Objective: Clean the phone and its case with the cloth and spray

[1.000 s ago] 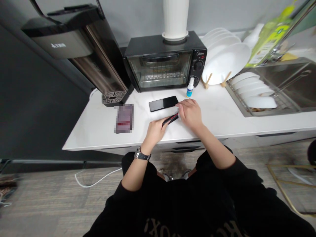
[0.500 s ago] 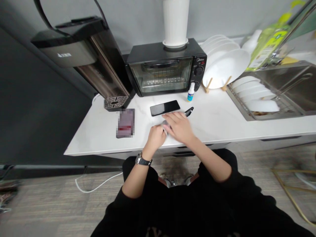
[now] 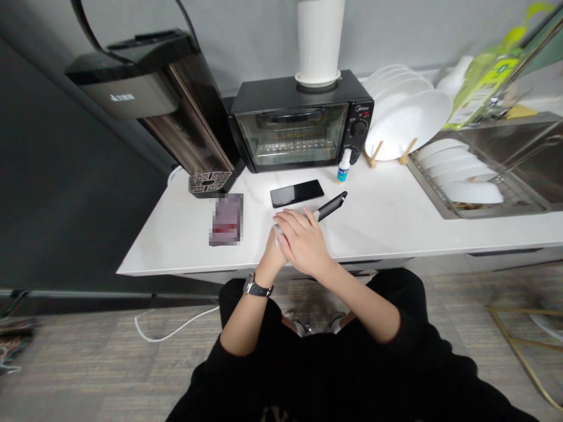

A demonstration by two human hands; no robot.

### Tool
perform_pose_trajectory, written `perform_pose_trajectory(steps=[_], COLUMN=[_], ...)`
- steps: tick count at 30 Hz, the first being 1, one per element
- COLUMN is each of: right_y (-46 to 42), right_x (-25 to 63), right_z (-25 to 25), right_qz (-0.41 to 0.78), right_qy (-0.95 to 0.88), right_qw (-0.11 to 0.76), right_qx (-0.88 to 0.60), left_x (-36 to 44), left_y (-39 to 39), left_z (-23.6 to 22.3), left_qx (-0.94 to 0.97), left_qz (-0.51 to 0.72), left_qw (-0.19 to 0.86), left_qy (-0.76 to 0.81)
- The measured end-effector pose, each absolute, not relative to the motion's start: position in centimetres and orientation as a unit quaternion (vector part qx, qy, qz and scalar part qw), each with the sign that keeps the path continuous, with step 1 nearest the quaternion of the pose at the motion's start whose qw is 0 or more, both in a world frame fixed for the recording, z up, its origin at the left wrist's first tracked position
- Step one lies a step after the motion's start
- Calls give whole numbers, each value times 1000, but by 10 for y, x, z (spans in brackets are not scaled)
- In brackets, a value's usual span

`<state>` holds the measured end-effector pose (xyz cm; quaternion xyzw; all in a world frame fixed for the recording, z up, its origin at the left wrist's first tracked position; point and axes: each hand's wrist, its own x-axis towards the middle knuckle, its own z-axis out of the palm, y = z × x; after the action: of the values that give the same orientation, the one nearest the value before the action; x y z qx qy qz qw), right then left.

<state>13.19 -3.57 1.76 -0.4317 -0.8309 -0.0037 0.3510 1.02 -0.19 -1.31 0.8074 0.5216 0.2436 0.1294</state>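
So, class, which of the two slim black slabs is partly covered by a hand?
The slab sticking out beside the right hand; the other slab lies flat on the counter, uncovered.

Right hand [image 3: 304, 240]: well lit across its back, outlines slightly soft to your eye.
Left hand [image 3: 272, 254]: evenly lit toward the wrist, the fingers hidden from you.
Counter [image 3: 378, 217]: bright white around your hands, shadows faint; light source outside your view.
Phone [image 3: 297, 193]: just beyond your hands, glossy screen carrying a pale reflection.
Pixelated item [image 3: 227, 218]: left of your hands, detail lost in coarse blocks.
Dark panel [image 3: 57, 193]: far left of your hands, dim and nearly featureless to you.
Dispenser [image 3: 189, 114]: beyond your hands to the left, leaning from wide-angle stretch.
Green bottle [image 3: 486, 88]: beyond your hands, far right, slanted and smeared near the edge.
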Motion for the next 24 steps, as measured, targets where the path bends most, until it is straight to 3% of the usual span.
perform_pose_trajectory(steps=[4,9,15,19,24], right_y=[-15,24,-8,-37,-17], right_x=[172,228,175,135,172], right_z=[20,21,16,14,18], right_qz=[-27,-35,-9,-10,-29], right_qy=[-833,-757,-744,-803,-823], right_qw=[321,349,402,379,337], right_qx=[-449,-551,-534,-459,-456], left_x=[10,12,14,14,12], left_y=[-3,-8,-8,-5,-5], left_z=[-8,1,3,-1,-1], left_qx=[819,818,823,823,829], left_qz=[225,284,216,176,186], left_qw=[135,176,136,112,121], left_qy=[510,469,507,529,513])
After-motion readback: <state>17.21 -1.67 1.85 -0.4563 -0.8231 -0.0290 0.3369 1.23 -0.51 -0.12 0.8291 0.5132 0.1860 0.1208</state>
